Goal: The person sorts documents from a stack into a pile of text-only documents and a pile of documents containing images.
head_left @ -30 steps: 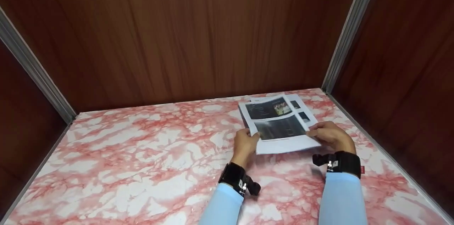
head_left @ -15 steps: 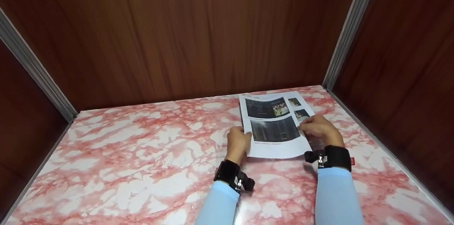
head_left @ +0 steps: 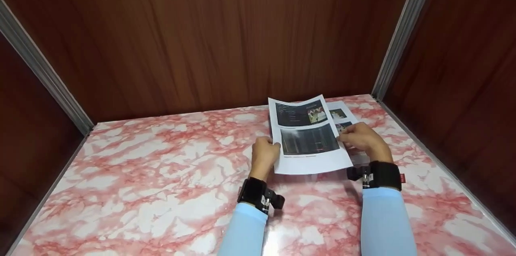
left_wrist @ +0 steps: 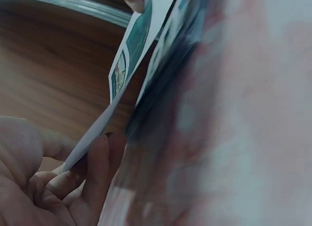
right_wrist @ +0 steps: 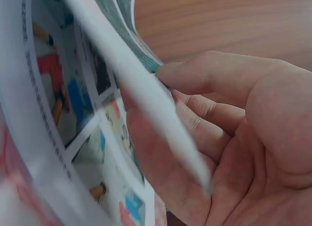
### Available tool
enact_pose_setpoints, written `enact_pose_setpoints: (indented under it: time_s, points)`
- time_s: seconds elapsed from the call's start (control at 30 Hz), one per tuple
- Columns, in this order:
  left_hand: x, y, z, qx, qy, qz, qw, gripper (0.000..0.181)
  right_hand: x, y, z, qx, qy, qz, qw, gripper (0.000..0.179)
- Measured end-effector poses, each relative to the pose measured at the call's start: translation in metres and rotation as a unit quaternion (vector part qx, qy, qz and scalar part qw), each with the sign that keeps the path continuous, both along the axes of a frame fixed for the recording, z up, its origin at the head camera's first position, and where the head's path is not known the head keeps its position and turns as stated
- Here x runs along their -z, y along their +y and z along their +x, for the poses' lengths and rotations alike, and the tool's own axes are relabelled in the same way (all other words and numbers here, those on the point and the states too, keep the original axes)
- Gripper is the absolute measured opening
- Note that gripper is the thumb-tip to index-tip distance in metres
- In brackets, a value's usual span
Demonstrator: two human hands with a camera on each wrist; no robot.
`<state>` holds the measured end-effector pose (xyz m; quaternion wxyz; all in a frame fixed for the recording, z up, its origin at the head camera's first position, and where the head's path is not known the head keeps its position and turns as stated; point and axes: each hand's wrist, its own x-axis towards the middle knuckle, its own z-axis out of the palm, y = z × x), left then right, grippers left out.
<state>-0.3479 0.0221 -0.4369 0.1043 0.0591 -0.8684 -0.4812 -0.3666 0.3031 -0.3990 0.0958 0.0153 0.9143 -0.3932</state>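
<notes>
A printed sheet of paper (head_left: pixel 310 163), white with two dark pictures, is raised off the table and bows in the middle. My left hand (head_left: pixel 264 154) pinches its left edge between thumb and fingers. On the opposite edge, my right hand (head_left: pixel 363 139) grips the paper the same way. Another printed sheet (head_left: pixel 342 111) shows from behind the right edge; most of it is hidden. In the right wrist view, a page with colour pictures (right_wrist: pixel 83 104) lies below the held sheet. The left wrist view shows the held sheet (left_wrist: pixel 92 133) nearly edge-on.
The table (head_left: pixel 161 183) has a red and white marbled top. A dark wooden panel (head_left: pixel 201 42) closes off the back, with similar panels at both sides. Metal posts (head_left: pixel 399 34) stand in the corners.
Both hands have moved left and away from me with the sheet. Half a second ago it lay lower and flatter over the other paper; now it is lifted and bowed.
</notes>
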Motion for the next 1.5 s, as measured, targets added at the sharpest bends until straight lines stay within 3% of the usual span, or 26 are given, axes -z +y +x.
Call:
enact_pose_setpoints:
  time_s: [0.3, 0.47, 0.63, 0.9, 1.0, 1.2, 1.33, 1.5]
  points:
    - [-0.009, -0.036, -0.001, 0.008, -0.01, -0.014, 0.9998, 0.022, -0.007, -0.031, -0.002, -0.01, 0.021, -0.074, 0.997, 0.031]
    - [-0.015, -0.062, 0.0, 0.007, -0.025, -0.002, 0.9997, 0.028, -0.012, -0.053, -0.005, -0.031, 0.053, -0.073, 0.9954, 0.025]
    - [-0.02, -0.089, 0.005, -0.003, -0.008, -0.002, 1.0, 0.031, -0.016, -0.081, -0.006, -0.055, 0.087, -0.05, 0.9934, 0.021]
    - [-0.018, -0.124, 0.01, -0.024, 0.002, -0.014, 0.9996, 0.016, -0.008, -0.124, -0.008, -0.042, 0.073, -0.088, 0.9925, 0.02]
    - [-0.012, -0.131, 0.011, -0.028, -0.003, -0.027, 0.9992, 0.018, -0.003, -0.134, -0.008, -0.041, 0.083, -0.069, 0.9933, 0.018]
    - [0.003, -0.125, 0.008, 0.004, -0.022, -0.037, 0.999, 0.022, 0.004, -0.13, -0.009, -0.028, 0.099, 0.012, 0.9946, 0.016]
    - [0.006, -0.122, 0.005, 0.004, -0.019, -0.048, 0.9987, 0.029, 0.01, -0.127, -0.012, -0.024, 0.104, 0.023, 0.994, 0.014]
    - [0.008, -0.123, 0.006, 0.004, -0.033, -0.04, 0.9987, 0.024, 0.016, -0.127, -0.014, -0.024, 0.098, 0.029, 0.9944, 0.013]
